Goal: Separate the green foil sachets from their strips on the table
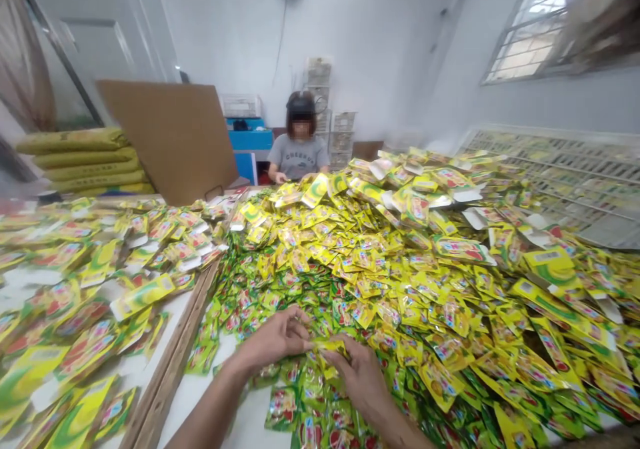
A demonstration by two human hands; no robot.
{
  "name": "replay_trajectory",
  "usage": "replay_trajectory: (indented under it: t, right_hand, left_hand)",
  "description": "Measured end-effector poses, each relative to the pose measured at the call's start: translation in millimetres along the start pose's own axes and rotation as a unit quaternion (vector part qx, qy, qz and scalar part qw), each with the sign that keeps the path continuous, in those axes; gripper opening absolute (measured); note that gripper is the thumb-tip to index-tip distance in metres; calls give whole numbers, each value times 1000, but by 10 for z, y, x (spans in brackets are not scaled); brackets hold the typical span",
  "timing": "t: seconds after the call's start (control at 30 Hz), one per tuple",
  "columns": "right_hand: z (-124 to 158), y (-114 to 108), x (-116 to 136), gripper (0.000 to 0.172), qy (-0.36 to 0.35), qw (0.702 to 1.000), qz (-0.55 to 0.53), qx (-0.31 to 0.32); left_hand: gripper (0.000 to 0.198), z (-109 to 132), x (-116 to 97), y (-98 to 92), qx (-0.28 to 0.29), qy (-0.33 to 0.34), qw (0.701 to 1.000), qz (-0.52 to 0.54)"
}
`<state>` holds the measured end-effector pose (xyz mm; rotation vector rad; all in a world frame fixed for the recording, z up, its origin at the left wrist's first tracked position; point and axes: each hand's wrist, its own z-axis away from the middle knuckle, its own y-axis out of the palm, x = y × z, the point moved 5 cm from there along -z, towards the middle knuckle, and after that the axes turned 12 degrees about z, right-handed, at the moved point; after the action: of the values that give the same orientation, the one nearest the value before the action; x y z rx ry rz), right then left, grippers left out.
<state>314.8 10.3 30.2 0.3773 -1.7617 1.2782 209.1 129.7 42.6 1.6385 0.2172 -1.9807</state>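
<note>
My left hand [277, 335] and my right hand [361, 375] meet low in the middle of the view, over a heap of small sachets. Between their fingertips is a yellow sachet [334, 351], partly hidden by the fingers. My right thumb and fingers pinch it, and the left fingers are closed at its left end. Green sachets [283, 405] lie under and in front of both hands. Yellow sachets [395, 285] are piled beyond and to the right. Flat yellow-green cartons [463, 249] with open white flaps rest on top of the pile.
A wooden strip [173, 362] divides the white table. More cartons [143, 295] are spread left of it. A brown cardboard sheet [173, 139] stands behind, beside stacked yellow sacks [90, 162]. A co-worker [300, 152] sits across the table. A white rack [560, 175] stands at right.
</note>
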Motion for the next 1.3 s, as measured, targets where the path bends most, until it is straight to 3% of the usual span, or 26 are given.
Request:
replay_trajectory:
  t: [0.07, 0.17, 0.3, 0.37, 0.43, 0.5, 0.6, 0.73, 0.83, 0.93, 1.03, 1.1, 1.2, 1.3]
  right_hand:
    - [-24, -220, -59, 27, 14, 999, -20, -40]
    - [-160, -876, -100, 30, 28, 986, -40, -159]
    - [-484, -1976, -210, 37, 107, 947, -28, -303]
    - [-708, -2422, -214, 37, 110, 924, -13, -366]
    - [-1003, -2668, -197, 36, 99, 923, -37, -370]
    - [-1310, -2722, -174, 35, 108, 936, -44, -333]
    - [-1614, -2602, -135, 34, 114, 944, -35, -309]
    - [-1625, -2208, -101, 28, 100, 953, -21, -285]
    - [-1425, -1754, -7, 24, 36, 977, 15, -210]
    - [-1123, -1143, 107, 23, -26, 996, 14, -82]
    - [-756, -514, 142, 24, -30, 998, -41, 43]
    - [-500, -210, 100, 26, -14, 992, -69, 103]
    - [-169, -55, -42, 27, 12, 987, -87, 135]
    - [28, -151, -182, 29, 34, 984, -124, 126]
  left_hand:
    - [35, -182, -210, -78, -20, 49, 996, -78]
    - [31, -468, -465, -23, -59, 117, 974, -184]
    - [35, -743, -679, 336, -128, 199, 931, -276]
    - [36, -850, -742, 561, -136, 222, 922, -287]
    - [32, -967, -763, 751, -122, 215, 928, -278]
    - [28, -1071, -742, 854, -112, 198, 941, -249]
    - [32, -1125, -649, 810, -116, 194, 961, -159]
    - [42, -897, -439, 452, -152, 169, 974, -19]
    - [43, -574, -307, 184, -203, 134, 969, 42]
    - [46, -326, -191, 54, -247, 112, 959, 88]
    - [52, -226, -8, 64, -209, 105, 959, 160]
    - [55, -152, 159, 63, -181, 103, 959, 190]
    - [55, 69, 439, -29, -209, 92, 959, 167]
    - [51, 332, 640, -73, -215, 75, 967, 113]
